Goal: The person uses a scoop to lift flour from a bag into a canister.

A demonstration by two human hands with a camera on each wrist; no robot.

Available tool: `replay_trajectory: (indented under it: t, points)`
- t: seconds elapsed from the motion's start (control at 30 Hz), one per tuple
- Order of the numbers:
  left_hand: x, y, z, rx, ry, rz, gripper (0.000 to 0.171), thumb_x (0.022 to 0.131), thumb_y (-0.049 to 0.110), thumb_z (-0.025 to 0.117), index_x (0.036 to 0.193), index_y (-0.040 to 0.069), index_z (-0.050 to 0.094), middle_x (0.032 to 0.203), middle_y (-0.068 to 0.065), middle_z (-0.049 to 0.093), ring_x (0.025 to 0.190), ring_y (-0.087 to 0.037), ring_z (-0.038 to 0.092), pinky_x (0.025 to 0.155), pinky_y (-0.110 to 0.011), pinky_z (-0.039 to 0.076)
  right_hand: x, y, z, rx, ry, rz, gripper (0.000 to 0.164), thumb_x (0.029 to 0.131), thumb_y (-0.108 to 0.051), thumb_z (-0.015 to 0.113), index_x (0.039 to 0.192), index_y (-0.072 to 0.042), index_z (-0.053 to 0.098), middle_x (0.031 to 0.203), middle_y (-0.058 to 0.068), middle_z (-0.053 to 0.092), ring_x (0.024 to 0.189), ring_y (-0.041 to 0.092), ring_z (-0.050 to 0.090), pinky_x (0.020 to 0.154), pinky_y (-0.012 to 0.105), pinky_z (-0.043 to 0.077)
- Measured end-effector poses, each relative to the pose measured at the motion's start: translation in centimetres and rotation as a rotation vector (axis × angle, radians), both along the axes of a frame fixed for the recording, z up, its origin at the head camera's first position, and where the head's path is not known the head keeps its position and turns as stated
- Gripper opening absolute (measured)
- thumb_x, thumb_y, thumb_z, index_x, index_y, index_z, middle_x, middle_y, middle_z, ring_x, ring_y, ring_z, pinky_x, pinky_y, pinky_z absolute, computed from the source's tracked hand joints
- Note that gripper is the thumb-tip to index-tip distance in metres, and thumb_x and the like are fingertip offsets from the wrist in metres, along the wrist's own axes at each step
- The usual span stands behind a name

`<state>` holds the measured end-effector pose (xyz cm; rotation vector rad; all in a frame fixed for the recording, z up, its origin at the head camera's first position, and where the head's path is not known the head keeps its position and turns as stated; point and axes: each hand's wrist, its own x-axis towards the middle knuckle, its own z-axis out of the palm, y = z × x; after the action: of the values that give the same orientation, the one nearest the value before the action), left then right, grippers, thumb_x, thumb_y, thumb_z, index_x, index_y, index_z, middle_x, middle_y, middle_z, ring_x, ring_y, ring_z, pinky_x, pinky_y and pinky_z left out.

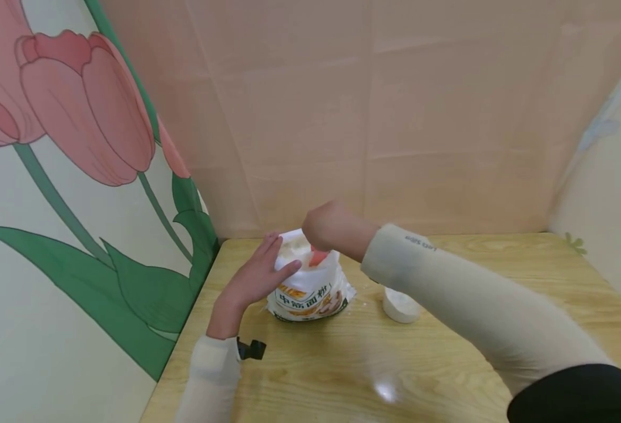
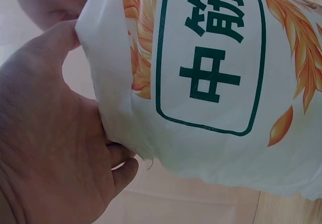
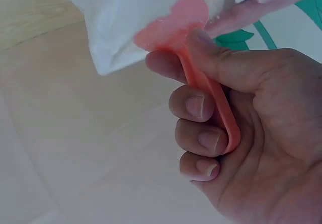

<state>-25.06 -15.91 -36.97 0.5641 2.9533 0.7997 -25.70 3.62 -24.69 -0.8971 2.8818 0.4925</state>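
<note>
A white flour bag [image 1: 310, 299] with green lettering stands on the table, its top folded back around a wide mouth. My left hand [image 1: 254, 276] holds the left side of that mouth. In the left wrist view, the thumb of the left hand [image 2: 55, 128] lies at the folded rim and other fingertips curl at the bag's side. My right hand [image 3: 271, 103] grips the handle of a coral-coloured scoop [image 3: 214, 95], fingers wrapped round it. The scoop's head, dusted white, is at the bag's mouth, and part of it is hidden.
To the right of the bag, a small white round bowl [image 1: 401, 306] stands on the wooden table [image 1: 331, 370], partly behind the right sleeve. A pinkish sheet [image 1: 421, 117] covers the back, and a wall with painted tulips [image 1: 83, 106] rises on the left.
</note>
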Motion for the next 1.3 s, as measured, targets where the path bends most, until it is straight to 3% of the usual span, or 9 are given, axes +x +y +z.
replay_trajectory:
  t: [0.17, 0.37, 0.67, 0.87, 1.03, 1.3]
  points:
    - [-0.2, 0.3, 0.0, 0.014, -0.001, 0.002, 0.101, 0.093, 0.079, 0.037, 0.163, 0.009, 0.016, 0.171, -0.004, 0.006, 0.157, -0.019, 0.002, 0.124, -0.050, 0.016, -1.2, -0.1, -1.0, -0.015, -0.071, -0.048, 0.008, 0.095, -0.011, 0.062, 0.091, -0.014, 0.068, 0.090, 0.000, 0.065, 0.078, 0.017, 0.058, 0.076, 0.032, 0.053]
    - [-0.3, 0.4, 0.0, 0.030, -0.006, 0.006, 0.093, 0.098, 0.070, 0.042, 0.163, 0.008, 0.017, 0.171, -0.005, 0.006, 0.157, -0.022, 0.002, 0.124, -0.050, 0.015, -2.7, -0.2, -2.4, 0.025, -0.141, -0.029, 0.008, 0.096, -0.015, 0.062, 0.089, -0.015, 0.065, 0.089, 0.000, 0.064, 0.077, 0.016, 0.056, 0.072, 0.032, 0.051]
    - [-0.3, 0.5, 0.1, 0.016, -0.003, 0.011, 0.094, 0.097, 0.071, 0.042, 0.163, 0.009, 0.016, 0.171, -0.004, 0.006, 0.157, -0.019, 0.002, 0.124, -0.051, 0.016, -3.6, 0.5, -3.2, -0.026, -0.155, -0.029, 0.014, 0.096, -0.028, 0.067, 0.095, -0.014, 0.068, 0.092, 0.000, 0.066, 0.080, 0.018, 0.059, 0.075, 0.034, 0.050]
    - [-0.1, 0.5, 0.3, -0.004, 0.007, 0.012, 0.102, 0.093, 0.080, 0.036, 0.163, 0.009, 0.015, 0.171, -0.005, 0.006, 0.157, -0.019, 0.001, 0.123, -0.051, 0.018, -3.5, 1.5, -2.9, -0.043, -0.096, 0.058, 0.017, 0.101, -0.021, 0.058, 0.102, -0.011, 0.071, 0.098, 0.004, 0.069, 0.084, 0.021, 0.060, 0.078, 0.036, 0.053]
    - [-0.1, 0.5, 0.4, 0.004, 0.015, 0.005, 0.103, 0.093, 0.081, 0.036, 0.163, 0.009, 0.016, 0.171, -0.005, 0.007, 0.157, -0.019, 0.001, 0.124, -0.050, 0.017, -3.2, 3.1, -3.4, -0.157, -0.025, 0.152, 0.016, 0.101, -0.020, 0.059, 0.097, -0.009, 0.071, 0.094, 0.008, 0.069, 0.084, 0.024, 0.063, 0.075, 0.041, 0.054]
    - [-0.3, 0.8, 0.2, -0.007, 0.018, -0.001, 0.103, 0.092, 0.082, 0.034, 0.163, 0.010, 0.016, 0.171, -0.005, 0.007, 0.157, -0.020, 0.001, 0.123, -0.051, 0.019, -2.6, 5.6, -5.0, -0.446, 0.012, 0.158, 0.019, 0.102, -0.025, 0.059, 0.090, -0.013, 0.068, 0.091, 0.005, 0.068, 0.086, 0.025, 0.065, 0.080, 0.046, 0.053]
